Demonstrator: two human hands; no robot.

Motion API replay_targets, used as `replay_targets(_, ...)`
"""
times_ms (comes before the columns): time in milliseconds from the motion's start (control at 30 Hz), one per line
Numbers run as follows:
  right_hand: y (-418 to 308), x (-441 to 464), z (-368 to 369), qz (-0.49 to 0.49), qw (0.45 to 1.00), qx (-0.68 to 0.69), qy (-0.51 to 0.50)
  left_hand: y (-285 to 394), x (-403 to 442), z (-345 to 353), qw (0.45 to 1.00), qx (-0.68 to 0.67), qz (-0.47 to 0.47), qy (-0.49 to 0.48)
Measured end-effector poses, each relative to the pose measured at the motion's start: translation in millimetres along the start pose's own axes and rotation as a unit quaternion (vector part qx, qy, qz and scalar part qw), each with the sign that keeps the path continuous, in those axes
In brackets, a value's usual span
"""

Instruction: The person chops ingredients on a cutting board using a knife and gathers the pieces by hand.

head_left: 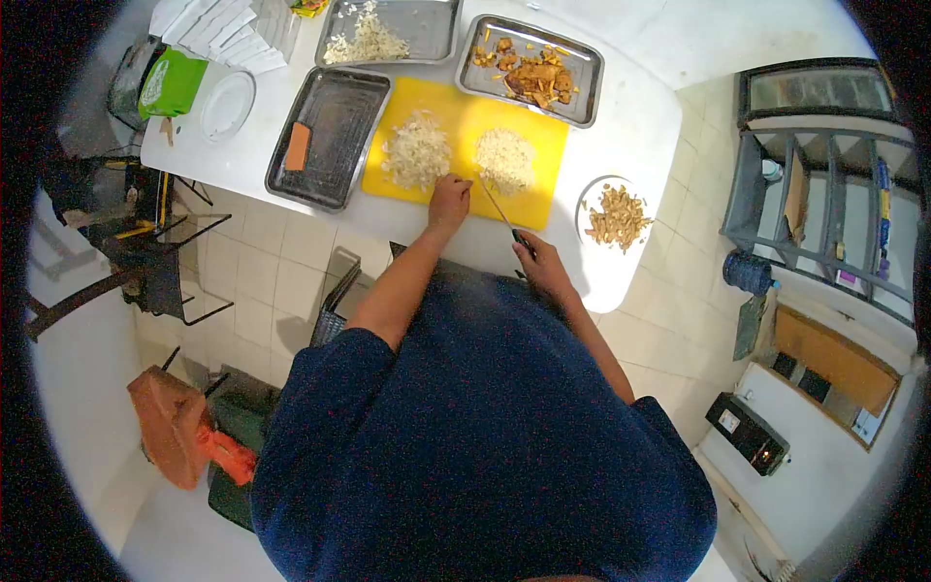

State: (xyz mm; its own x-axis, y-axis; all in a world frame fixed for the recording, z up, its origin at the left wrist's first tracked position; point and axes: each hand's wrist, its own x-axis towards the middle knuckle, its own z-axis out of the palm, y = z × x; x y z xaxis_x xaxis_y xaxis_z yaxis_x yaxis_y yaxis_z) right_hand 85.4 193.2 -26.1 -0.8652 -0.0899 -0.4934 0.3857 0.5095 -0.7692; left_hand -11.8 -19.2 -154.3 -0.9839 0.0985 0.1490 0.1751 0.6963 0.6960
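A yellow cutting board (467, 102) lies on the white table, bearing two heaps of pale chopped food. The left heap (417, 150) looks coarser, the right heap (505, 160) finer. My right hand (540, 262) grips the dark handle of a knife (497, 207), whose blade slants up and left over the board's near edge toward the right heap. Close to the blade tip, my left hand (449, 201) rests at the near edge with its fingers drawn together, just below the left heap. Whatever those fingers pinch is too small to make out.
Beyond the board stand a metal tray (593, 97) of browned pieces and a tray (454, 34) of pale slivers. To the left, a dark tray (335, 179) holds an orange-brown rectangular piece (298, 147). A plate (585, 215) of brown strips sits right, near the table edge.
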Motion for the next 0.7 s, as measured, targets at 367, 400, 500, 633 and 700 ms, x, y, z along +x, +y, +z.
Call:
replay_targets(367,0.1,10.9,2.4,-0.079,0.990,-0.112,0.012,21.2,-13.0,-28.4,0.969,0.200,0.032,-0.139)
replay_targets(400,-4.7,11.3,1.9,-0.081,0.992,-0.100,0.007,22.9,-12.9,-29.2,0.967,0.207,0.029,-0.144)
replay_targets(500,-19.5,9.3,-0.7,-0.030,0.995,-0.092,-0.014,26.3,-13.5,-33.8,0.964,0.213,0.024,-0.156)
replay_targets(633,-3.4,20.3,8.4,-0.066,0.985,-0.162,0.008,30.8,-16.6,-35.9,0.962,0.217,0.014,-0.162)
replay_targets(700,-8.3,21.3,10.1,-0.102,0.981,-0.163,0.026,32.2,-20.6,-35.4,0.962,0.225,0.015,-0.155)
